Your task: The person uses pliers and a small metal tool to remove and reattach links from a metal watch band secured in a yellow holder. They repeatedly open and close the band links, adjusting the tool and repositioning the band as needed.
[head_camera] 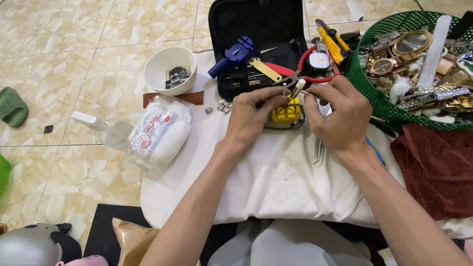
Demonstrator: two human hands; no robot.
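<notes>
My left hand (251, 118) and my right hand (337, 116) meet over a yellow block-shaped holder (286, 113) on a white cloth (276, 177). The left fingers pinch something small at the holder's top; what it is I cannot tell. In the right fingers is a thin tool with a pale tip (298, 87), pointing down at the holder. Just behind the hands lie red-handled pliers (295, 74) and a watch with a square face (319, 61).
A black tool case (256, 29) with a blue tool (232, 55) lies open behind. A white bowl (170, 71) of small parts and a bag of cotton (160, 130) sit left. A green basket (379, 98) of watches and a dark red cloth (433, 167) are right.
</notes>
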